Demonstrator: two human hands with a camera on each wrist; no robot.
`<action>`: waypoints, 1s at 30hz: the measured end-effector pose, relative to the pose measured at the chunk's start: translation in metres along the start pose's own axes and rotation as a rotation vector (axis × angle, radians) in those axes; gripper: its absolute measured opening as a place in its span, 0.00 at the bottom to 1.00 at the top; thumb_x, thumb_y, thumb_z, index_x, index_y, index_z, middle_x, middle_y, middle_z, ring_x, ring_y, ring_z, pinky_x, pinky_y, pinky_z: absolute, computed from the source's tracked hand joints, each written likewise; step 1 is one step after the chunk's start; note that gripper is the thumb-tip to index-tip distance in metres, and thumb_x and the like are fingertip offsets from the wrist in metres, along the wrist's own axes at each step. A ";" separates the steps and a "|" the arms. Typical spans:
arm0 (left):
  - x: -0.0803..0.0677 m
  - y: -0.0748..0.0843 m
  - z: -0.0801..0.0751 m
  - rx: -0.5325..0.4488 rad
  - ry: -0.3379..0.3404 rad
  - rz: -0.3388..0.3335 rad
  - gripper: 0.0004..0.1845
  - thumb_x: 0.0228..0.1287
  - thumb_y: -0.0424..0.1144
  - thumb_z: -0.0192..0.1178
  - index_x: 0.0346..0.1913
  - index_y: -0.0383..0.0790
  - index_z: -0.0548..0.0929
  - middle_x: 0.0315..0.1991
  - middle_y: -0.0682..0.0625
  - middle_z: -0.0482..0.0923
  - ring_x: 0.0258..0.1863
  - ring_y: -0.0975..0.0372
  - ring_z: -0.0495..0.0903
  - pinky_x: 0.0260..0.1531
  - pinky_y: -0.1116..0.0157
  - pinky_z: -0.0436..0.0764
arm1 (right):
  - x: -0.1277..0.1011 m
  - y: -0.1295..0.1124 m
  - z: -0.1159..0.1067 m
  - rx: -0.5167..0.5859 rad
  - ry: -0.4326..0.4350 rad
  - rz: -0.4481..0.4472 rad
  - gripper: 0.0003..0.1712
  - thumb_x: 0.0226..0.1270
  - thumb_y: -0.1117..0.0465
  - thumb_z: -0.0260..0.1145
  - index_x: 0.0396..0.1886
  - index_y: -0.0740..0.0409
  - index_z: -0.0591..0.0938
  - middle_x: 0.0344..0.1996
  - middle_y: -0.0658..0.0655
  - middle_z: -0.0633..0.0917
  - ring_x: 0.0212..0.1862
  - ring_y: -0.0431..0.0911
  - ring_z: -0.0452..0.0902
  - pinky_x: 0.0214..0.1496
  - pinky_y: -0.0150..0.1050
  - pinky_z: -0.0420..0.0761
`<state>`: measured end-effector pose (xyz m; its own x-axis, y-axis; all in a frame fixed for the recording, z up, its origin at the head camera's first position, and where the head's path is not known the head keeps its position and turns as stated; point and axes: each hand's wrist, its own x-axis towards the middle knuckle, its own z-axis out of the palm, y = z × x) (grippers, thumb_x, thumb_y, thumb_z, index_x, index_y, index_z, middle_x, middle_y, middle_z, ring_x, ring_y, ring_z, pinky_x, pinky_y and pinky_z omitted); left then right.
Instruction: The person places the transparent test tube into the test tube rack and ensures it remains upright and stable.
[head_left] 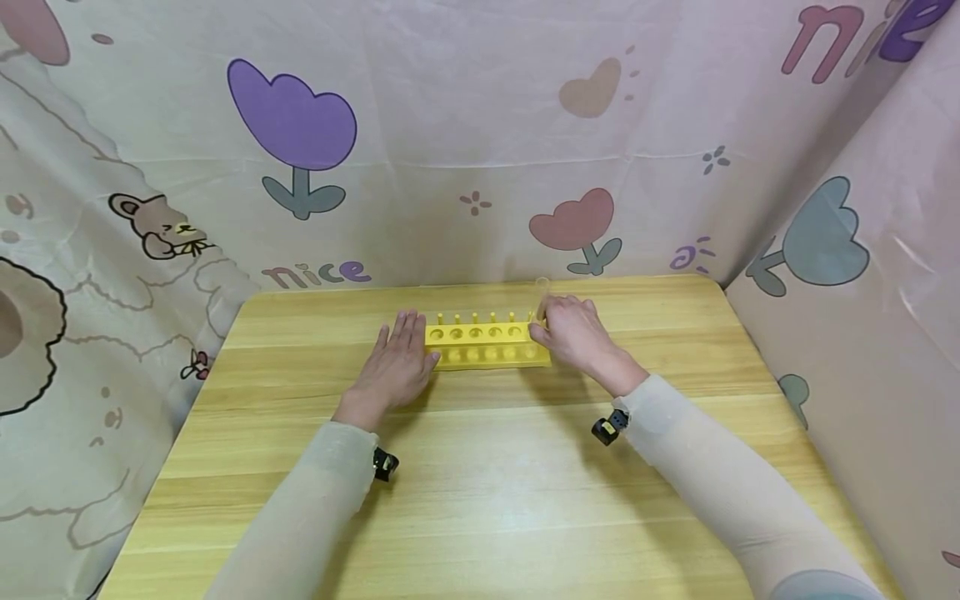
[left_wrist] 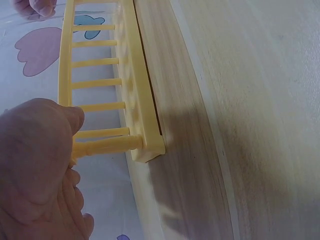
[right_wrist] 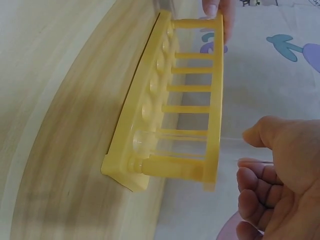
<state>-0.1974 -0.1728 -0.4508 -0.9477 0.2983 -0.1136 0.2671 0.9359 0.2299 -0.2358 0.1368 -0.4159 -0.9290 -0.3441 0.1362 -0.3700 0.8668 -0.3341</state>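
Note:
A yellow test tube rack (head_left: 487, 354) stands upright on the table, with a row of round holes on top and a row of short pegs behind. My left hand (head_left: 397, 358) holds its left end, the thumb at the front edge and the fingers stretched along the end. At the right end, my right hand (head_left: 576, 333) pinches a clear test tube (head_left: 542, 287) between thumb and index finger. In the right wrist view, the lower part of the tube (right_wrist: 180, 137) stands inside the endmost hole, passing down between the two plates. The other right-hand fingers are loosely curled.
The wooden table (head_left: 487, 483) has its back edge close behind the rack. A printed cloth (head_left: 450, 108) hangs behind, and more cloth hangs at the left and right sides. A small black camera sits on each wrist.

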 end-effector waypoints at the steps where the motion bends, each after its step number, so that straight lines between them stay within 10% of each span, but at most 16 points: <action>1: 0.000 0.000 0.000 0.001 -0.001 0.000 0.41 0.87 0.53 0.38 0.85 0.30 0.38 0.86 0.36 0.31 0.86 0.45 0.31 0.84 0.42 0.36 | 0.000 0.000 0.000 -0.002 0.002 0.000 0.14 0.73 0.54 0.64 0.42 0.60 0.86 0.43 0.57 0.89 0.51 0.58 0.83 0.48 0.51 0.72; 16: 0.004 0.000 0.002 -0.003 0.010 0.002 0.40 0.87 0.52 0.40 0.84 0.29 0.40 0.86 0.34 0.33 0.86 0.44 0.33 0.84 0.41 0.38 | -0.003 0.002 0.000 0.011 -0.020 0.048 0.22 0.75 0.44 0.68 0.47 0.60 0.84 0.42 0.57 0.88 0.50 0.58 0.82 0.51 0.52 0.72; 24: 0.003 0.000 0.002 -0.016 0.024 -0.016 0.41 0.87 0.53 0.39 0.84 0.29 0.40 0.86 0.34 0.33 0.86 0.42 0.33 0.83 0.38 0.39 | -0.021 0.016 0.010 0.084 0.029 0.081 0.46 0.74 0.38 0.67 0.77 0.66 0.69 0.71 0.68 0.77 0.72 0.64 0.70 0.71 0.65 0.70; 30: -0.009 -0.005 0.006 -0.102 0.073 -0.075 0.46 0.84 0.58 0.44 0.85 0.33 0.37 0.86 0.36 0.31 0.86 0.42 0.32 0.82 0.35 0.35 | -0.046 0.033 0.023 0.046 0.056 0.067 0.57 0.76 0.32 0.62 0.86 0.61 0.51 0.83 0.69 0.57 0.83 0.69 0.50 0.81 0.74 0.49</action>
<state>-0.1893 -0.1790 -0.4569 -0.9756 0.2101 -0.0644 0.1791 0.9300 0.3209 -0.2057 0.1727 -0.4551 -0.9505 -0.2641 0.1640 -0.3082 0.8691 -0.3869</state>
